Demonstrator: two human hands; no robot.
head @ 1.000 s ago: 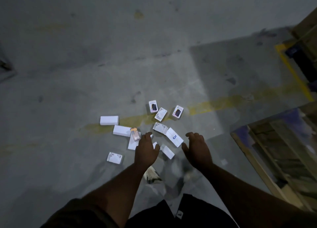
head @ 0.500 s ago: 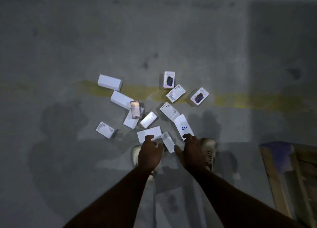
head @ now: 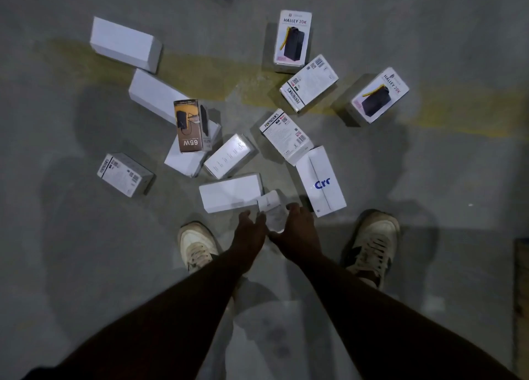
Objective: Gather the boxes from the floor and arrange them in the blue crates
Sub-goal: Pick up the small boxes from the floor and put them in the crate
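Several boxes lie scattered on the grey floor point(head: 429, 236) in front of my feet. A small white box point(head: 271, 208) is the nearest. My right hand point(head: 300, 230) curls round its right side, thumb at its near end and fingertips at its far edge. My left hand point(head: 248, 232) reaches to its left edge with relaxed fingers and holds nothing. Around it lie a plain white box point(head: 230, 192), a white box printed "Crr" point(head: 320, 182), a brown "65W" box point(head: 187, 124) and two "Halley 20K" boxes point(head: 292, 37) point(head: 379, 94). No blue crate is in view.
My two white shoes point(head: 196, 243) point(head: 373, 243) stand on either side of my hands. A worn yellow line point(head: 229, 73) crosses the floor under the far boxes. A wooden edge point(head: 522, 293) shows at the right border.
The view has dropped much closer to the floor. Both hands have come down onto the small white box, and the right hand has closed round it.
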